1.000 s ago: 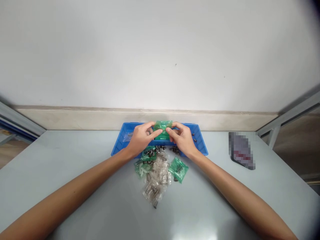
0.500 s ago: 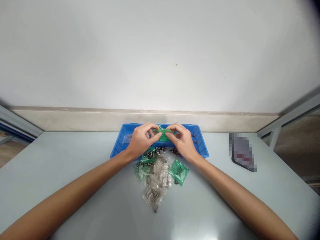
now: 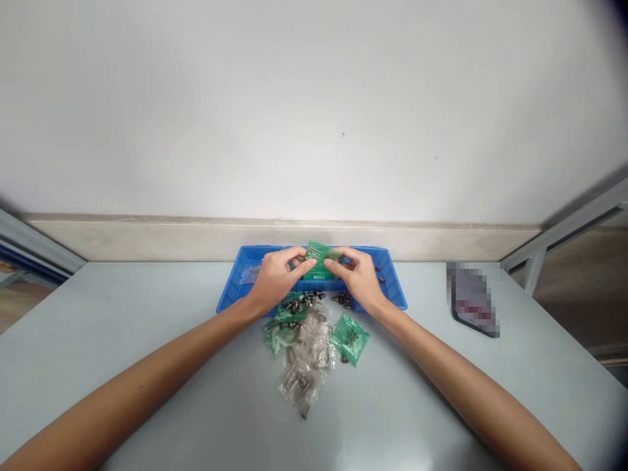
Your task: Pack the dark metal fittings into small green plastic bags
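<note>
Both of my hands hold one small green plastic bag [image 3: 320, 256] above the blue tray [image 3: 392, 288]. My left hand [image 3: 277, 280] pinches its left edge and my right hand [image 3: 359, 277] pinches its right edge. Dark screws [image 3: 342, 298] lie loose in the tray beneath the bag. In front of the tray sits a pile of bags: clear bags with screws [image 3: 307, 363], a green bag [image 3: 350, 337] on the right and more green bags [image 3: 277, 333] on the left.
The grey table [image 3: 147, 327] meets a white wall [image 3: 314, 118] just behind the tray. A dark flat object, blurred out [image 3: 471, 297], lies on the table at the right. A metal frame [image 3: 564, 232] runs along the right edge.
The green bag stayed between both hands over the tray; it dipped and flattened half a second ago and now stands tilted up again. The hands barely shifted.
</note>
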A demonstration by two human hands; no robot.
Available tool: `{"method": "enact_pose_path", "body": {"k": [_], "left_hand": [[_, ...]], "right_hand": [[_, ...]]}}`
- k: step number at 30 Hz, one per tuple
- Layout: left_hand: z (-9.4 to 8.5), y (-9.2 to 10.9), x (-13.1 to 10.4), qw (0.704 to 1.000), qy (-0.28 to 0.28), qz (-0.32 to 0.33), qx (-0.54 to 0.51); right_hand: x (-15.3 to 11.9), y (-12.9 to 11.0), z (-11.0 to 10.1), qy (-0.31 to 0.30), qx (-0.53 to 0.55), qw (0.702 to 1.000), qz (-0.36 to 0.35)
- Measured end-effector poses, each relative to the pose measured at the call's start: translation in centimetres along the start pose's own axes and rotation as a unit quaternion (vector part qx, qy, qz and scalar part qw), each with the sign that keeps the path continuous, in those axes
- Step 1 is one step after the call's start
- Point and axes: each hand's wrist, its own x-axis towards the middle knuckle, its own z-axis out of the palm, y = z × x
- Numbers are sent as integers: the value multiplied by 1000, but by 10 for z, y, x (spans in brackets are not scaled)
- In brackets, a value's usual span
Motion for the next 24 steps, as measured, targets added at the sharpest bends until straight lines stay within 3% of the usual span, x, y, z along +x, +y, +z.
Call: {"method": "enact_pose_path", "body": {"k": [5,10,17,24], "left_hand": [[-1,5,-2,999,22,42,22],[-1,7,-4,996,71,45,-3],[-1,3,-4,998,38,-4,-45],[0,3,-1,999,7,20,32]], "right_hand": [[-4,-2,0,17,-39,998,-39],[-2,0,0,-7,-37,999,-26],[-1,2,1,-34,7,999,-5],[-2,-1,-1,-18,21,1000,2]]}}
